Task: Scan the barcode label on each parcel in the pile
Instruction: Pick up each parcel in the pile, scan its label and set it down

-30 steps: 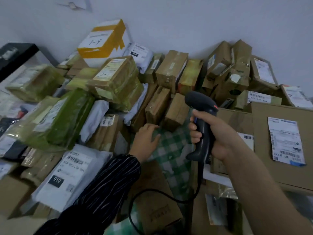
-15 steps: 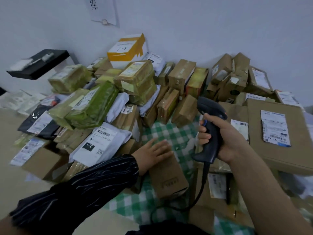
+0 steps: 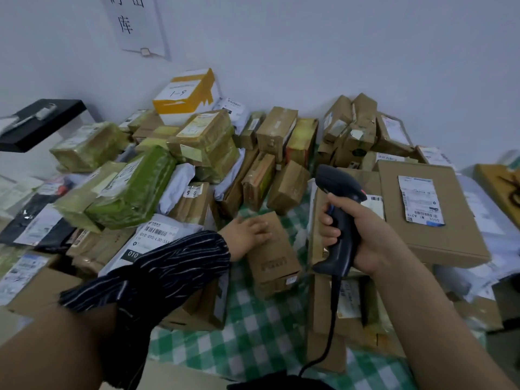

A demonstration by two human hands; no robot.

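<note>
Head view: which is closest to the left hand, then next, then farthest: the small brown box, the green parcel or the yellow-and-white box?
1. The small brown box: right under the left hand, whose fingers rest on its top.
2. The green parcel: off to the left and further back.
3. The yellow-and-white box: farthest, up at the very back.

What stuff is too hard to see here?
Head view:
- the box top, partly under the left hand; no barcode shows
- the scanner window, facing away
- the sign, cut by the top edge
- the label on the flat carton, print too small
</note>
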